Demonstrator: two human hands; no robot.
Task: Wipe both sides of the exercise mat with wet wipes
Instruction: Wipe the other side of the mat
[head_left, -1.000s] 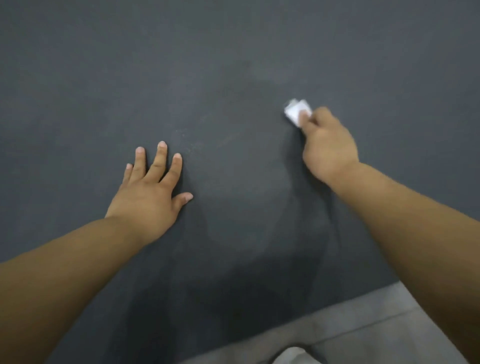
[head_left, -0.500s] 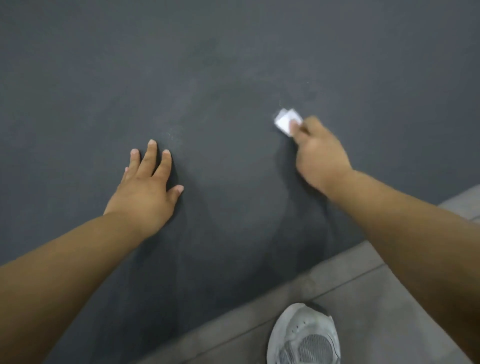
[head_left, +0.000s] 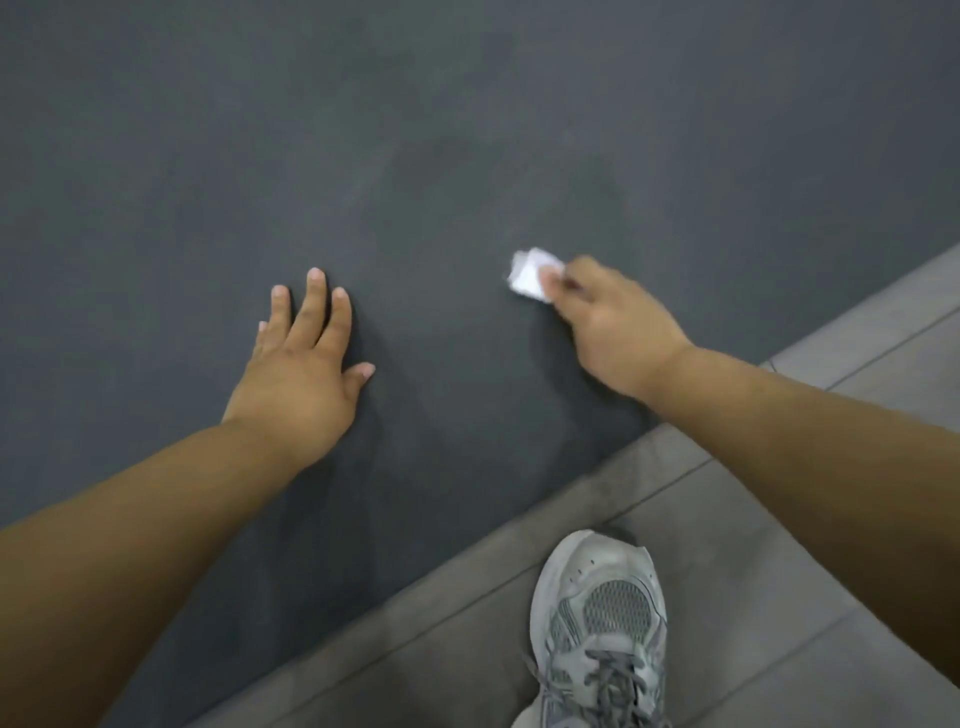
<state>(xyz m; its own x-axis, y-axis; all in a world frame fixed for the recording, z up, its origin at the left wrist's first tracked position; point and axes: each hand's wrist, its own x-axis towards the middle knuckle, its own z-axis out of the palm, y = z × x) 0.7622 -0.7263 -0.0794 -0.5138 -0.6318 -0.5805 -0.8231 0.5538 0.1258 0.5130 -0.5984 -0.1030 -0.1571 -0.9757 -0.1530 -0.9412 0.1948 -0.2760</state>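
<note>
A dark grey exercise mat (head_left: 363, 130) lies flat and fills most of the view. My right hand (head_left: 615, 327) grips a small folded white wet wipe (head_left: 530, 275) and holds it down on the mat near the mat's right edge. Faint damp streaks show on the mat beyond the wipe. My left hand (head_left: 301, 374) rests flat on the mat with fingers straight and spread, to the left of the wipe.
The mat's near edge runs diagonally from lower left to upper right. Beyond it is a grey tiled floor (head_left: 779, 545). A grey sneaker (head_left: 602, 629) stands on the tiles close to the mat's edge.
My right hand has drawn the wipe back toward me and leftward across the mat. The view has tilted down, bringing the floor and the sneaker in. My left hand stays flat.
</note>
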